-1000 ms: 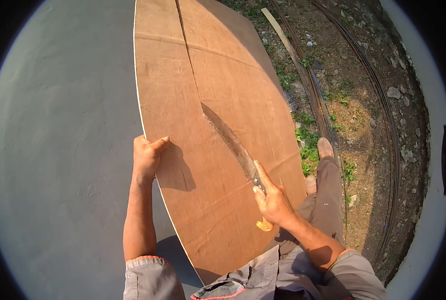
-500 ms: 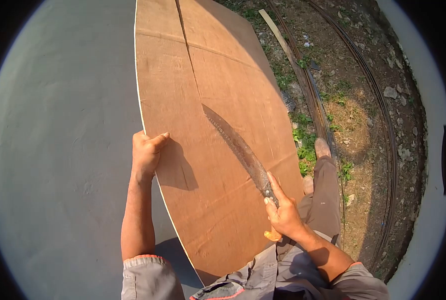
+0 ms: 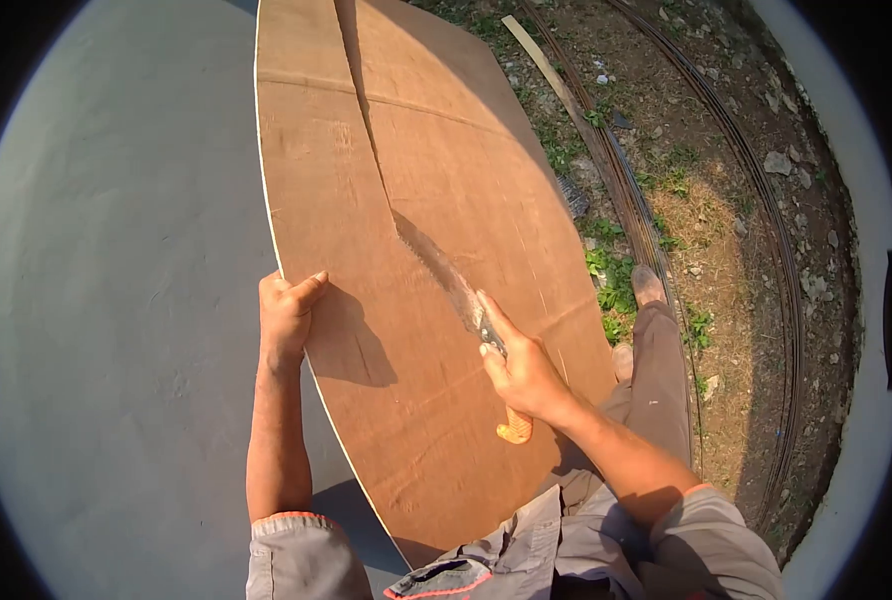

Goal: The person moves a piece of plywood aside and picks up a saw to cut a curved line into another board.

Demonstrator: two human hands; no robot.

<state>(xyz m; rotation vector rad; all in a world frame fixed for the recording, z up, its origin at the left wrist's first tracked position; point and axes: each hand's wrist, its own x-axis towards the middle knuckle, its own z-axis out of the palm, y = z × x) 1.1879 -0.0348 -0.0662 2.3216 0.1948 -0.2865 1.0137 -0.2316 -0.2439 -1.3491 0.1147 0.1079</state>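
A large brown plywood sheet (image 3: 456, 150) stretches away from my body. My left hand (image 3: 289, 312) grips its left edge, thumb on top and fingers out of sight below. In my right hand (image 3: 521, 370) is a hand saw (image 3: 441, 270) with a curved, rust-marked blade and an orange handle (image 3: 515, 427). The blade's far end sits in the plywood, where a dark cut line (image 3: 366, 110) runs from it to the sheet's far side. Part of the blade is below the surface.
A grey wall (image 3: 116, 300) rises on the left. Long metal rods (image 3: 626, 200) and a wooden strip (image 3: 541, 60) lie on the ground at the right, among stones and weeds. My foot (image 3: 649, 285) stands beside the rods.
My right hand has pushed the saw forward and to the left, so less blade shows above the plywood. My left hand keeps its hold on the edge.
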